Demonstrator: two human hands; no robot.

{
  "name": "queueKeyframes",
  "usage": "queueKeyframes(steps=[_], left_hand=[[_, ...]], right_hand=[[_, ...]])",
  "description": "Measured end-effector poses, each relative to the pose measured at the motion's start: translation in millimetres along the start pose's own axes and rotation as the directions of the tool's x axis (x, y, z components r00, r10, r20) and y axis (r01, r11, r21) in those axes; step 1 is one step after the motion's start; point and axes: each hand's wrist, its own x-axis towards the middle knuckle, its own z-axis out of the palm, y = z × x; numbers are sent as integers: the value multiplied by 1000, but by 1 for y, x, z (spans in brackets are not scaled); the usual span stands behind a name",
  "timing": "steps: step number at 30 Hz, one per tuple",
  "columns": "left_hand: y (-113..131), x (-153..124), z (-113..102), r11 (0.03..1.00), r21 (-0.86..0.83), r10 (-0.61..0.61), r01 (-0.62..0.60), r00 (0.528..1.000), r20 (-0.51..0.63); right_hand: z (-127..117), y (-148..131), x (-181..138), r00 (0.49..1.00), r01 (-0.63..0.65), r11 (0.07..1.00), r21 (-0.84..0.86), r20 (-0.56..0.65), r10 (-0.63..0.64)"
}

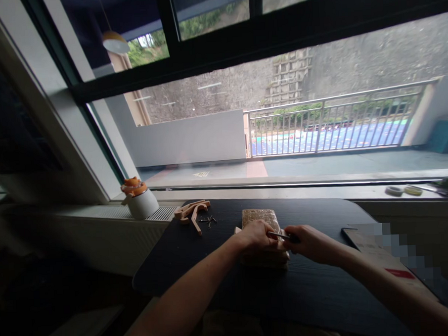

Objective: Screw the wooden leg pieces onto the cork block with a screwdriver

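Observation:
A small block-like item with a woven tan top (258, 215) lies on the dark table, with a brown lower part (267, 258) showing beneath my hands. My left hand (257, 234) is closed over it, fingers bent around a pale wooden piece (281, 243); the fingertips are partly hidden. In my right hand (308, 242) is a screwdriver, gripped by its dark handle. Its metal shaft (278, 235) points left toward my left fingers, and the tip's contact is not clear. Curved wooden pieces (197, 214) and several screws (210, 220) rest at the table's back left.
The dark table (184, 269) stands against a window sill. A grey jar with an orange lid (140, 201) is on the left ledge. Tape rolls (394, 191) sit on the right sill. A flat printed sheet or box (383, 252) lies along the table's right edge.

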Motion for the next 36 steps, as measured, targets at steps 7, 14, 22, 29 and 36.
queueKeyframes(steps=[7, 14, 22, 29, 36], left_hand=[[9, -2, -5, 1000, -5, -25, 25, 999, 44], [8, 5, -15, 995, -43, -79, 89, 980, 185], [4, 11, -19, 983, -103, -120, 149, 961, 251], [9, 10, -25, 971, -158, -123, 178, 944, 307], [7, 11, -20, 970, -151, -139, 190, 945, 296]], right_hand=[[-4, -7, -1, 1000, 0, 999, -41, 8, 1], [-6, -10, 6, 997, 27, 997, -70, 68, -22], [-6, -14, 4, 996, 24, 997, -75, 89, -17], [-9, -14, 6, 996, 27, 997, -74, 92, -20], [-9, -15, 4, 999, 18, 999, -49, 45, -16]])
